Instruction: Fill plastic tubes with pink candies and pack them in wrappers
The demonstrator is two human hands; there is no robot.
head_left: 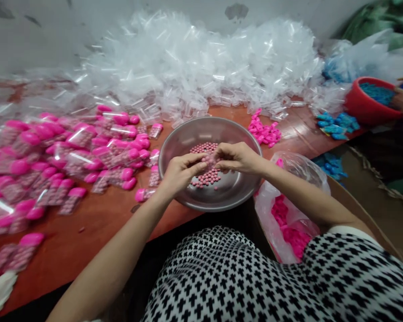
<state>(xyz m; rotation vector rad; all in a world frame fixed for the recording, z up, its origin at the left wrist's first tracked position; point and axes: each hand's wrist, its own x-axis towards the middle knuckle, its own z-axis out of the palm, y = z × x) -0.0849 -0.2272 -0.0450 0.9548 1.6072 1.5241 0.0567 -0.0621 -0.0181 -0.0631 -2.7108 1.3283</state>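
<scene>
Head view shows the left hand (180,173) and right hand (237,158) closed narrow, pinching pink tablets (204,176) inside a steel bowl (206,123). Pressing too fast could push tablets over its rim, toward the loose pink caps (264,133).

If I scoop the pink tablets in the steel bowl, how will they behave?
The tablets look small and rounded, so they will probably roll and slip through the hands. The steel bowl will likely let them slide easily. Each is probably light.
</scene>
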